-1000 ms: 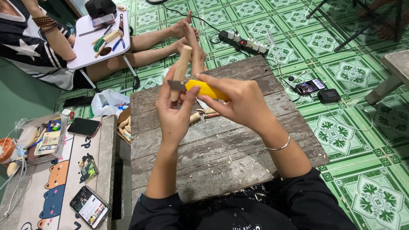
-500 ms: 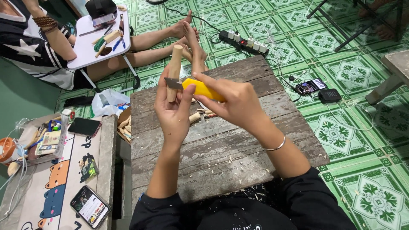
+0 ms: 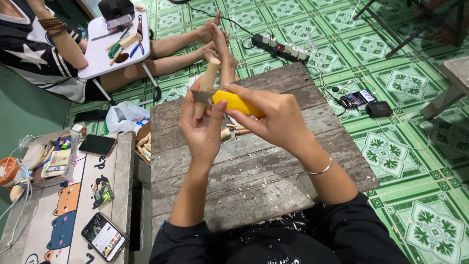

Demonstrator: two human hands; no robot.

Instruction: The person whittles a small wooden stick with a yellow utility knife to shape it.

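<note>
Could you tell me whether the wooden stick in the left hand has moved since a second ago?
No: the wooden stick keeps its place against the wooden table.

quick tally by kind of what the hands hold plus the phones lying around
wooden sticks held in the left hand: 1
yellow-handled knives in the right hand: 1
phones, two on the side table, one on the floor: 3
total: 5

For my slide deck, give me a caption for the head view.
Left hand holds a wooden stick while right hand presses a yellow-handled knife against it.
</note>
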